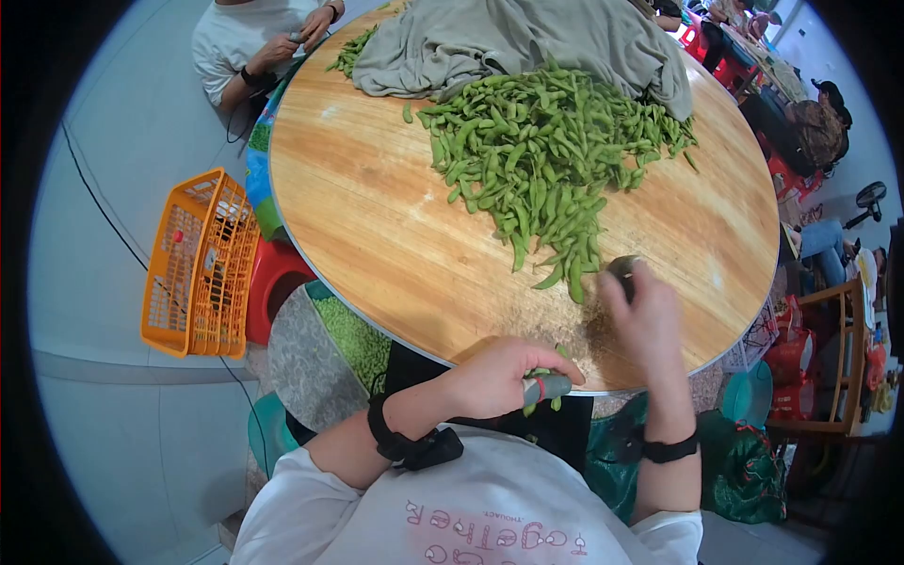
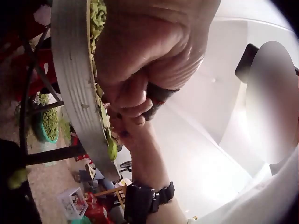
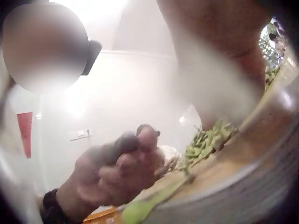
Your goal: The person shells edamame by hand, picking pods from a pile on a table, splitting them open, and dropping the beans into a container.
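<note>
Green soybean pods (image 1: 527,160) lie heaped on a round wooden table (image 1: 358,217), with a grey-green cloth (image 1: 527,38) over the back of the heap. At the near edge my left hand (image 1: 490,377) holds a few pods (image 1: 530,409), whose ends stick out around its fingers. A grey cover (image 1: 556,384) with a red band sits on one of its digits. My right hand (image 1: 652,315), blurred, hovers at the near tip of the heap, a dark cover (image 1: 622,271) on a digit and no pod visible in it. In the right wrist view a loose pod (image 3: 140,210) shows in front.
Shelled green beans (image 1: 353,344) fill a container below the table's left edge, beside a grey cloth (image 1: 311,353). An orange crate (image 1: 202,282) stands on a red stool (image 1: 273,287) at the left. Another person (image 1: 259,47) sits across the table. Green sacks (image 1: 739,471) lie at the right.
</note>
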